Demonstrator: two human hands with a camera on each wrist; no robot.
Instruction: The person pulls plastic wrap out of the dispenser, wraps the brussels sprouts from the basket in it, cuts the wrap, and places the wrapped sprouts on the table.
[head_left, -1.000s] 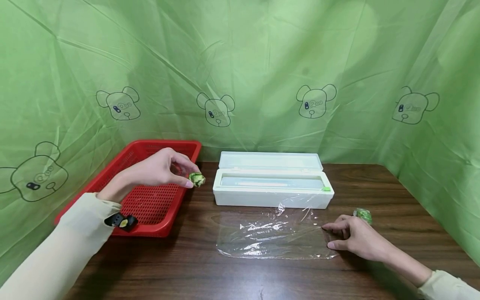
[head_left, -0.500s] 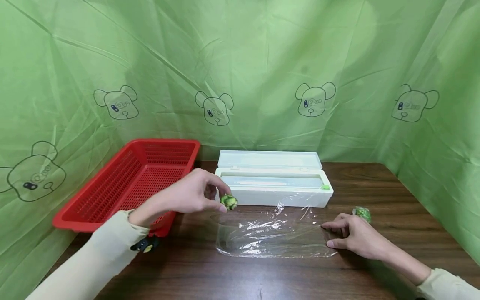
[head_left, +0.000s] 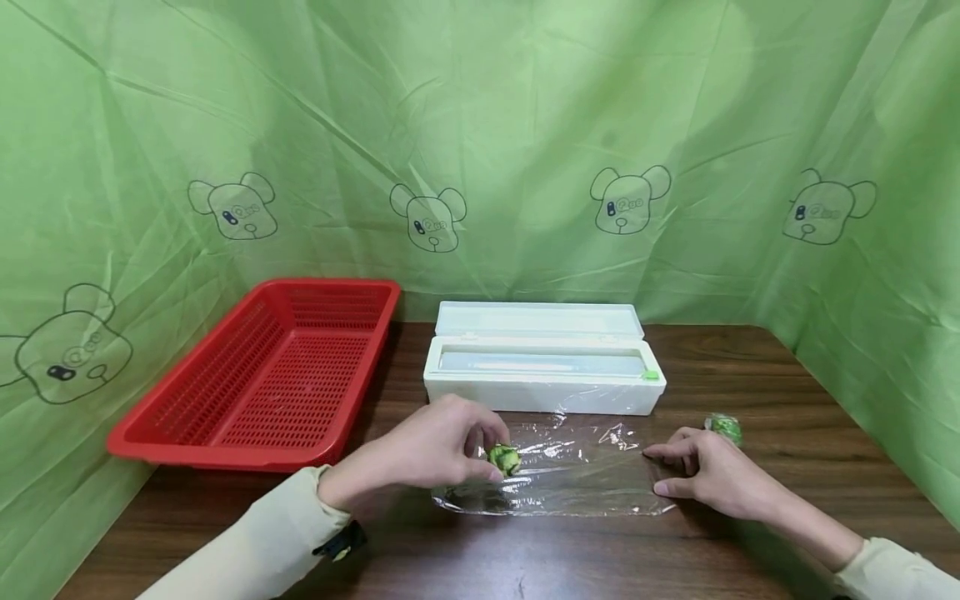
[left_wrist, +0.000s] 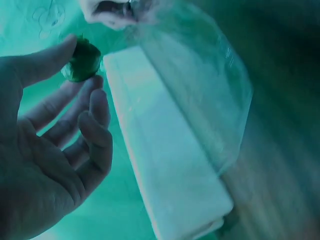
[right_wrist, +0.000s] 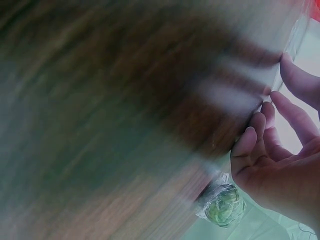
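Observation:
My left hand (head_left: 442, 446) pinches a small Brussels sprout (head_left: 506, 459) between thumb and fingertips, over the left part of a sheet of clear cling film (head_left: 592, 479). In the left wrist view the sprout (left_wrist: 83, 61) looks round and dark green. The film lies on the table, running forward to a white cling film box (head_left: 540, 397) whose lid stands up. At the film's right edge rests my right hand (head_left: 723, 483), thumb and forefinger apart, fingertips touching the film. Beyond that hand sits another sprout wrapped in film (head_left: 725, 428), also in the right wrist view.
A red plastic basket (head_left: 225, 456) with slotted walls stands at the left of the wooden table (head_left: 420, 567). A green slider (head_left: 650, 375) sits at the right end of the box's front edge. Green cloth (head_left: 525, 125) with bear drawings hangs around the back and sides.
My left hand has carried the sprout from beside the basket, rightward and nearer, to over the film. The right hand has stayed at the film's right edge.

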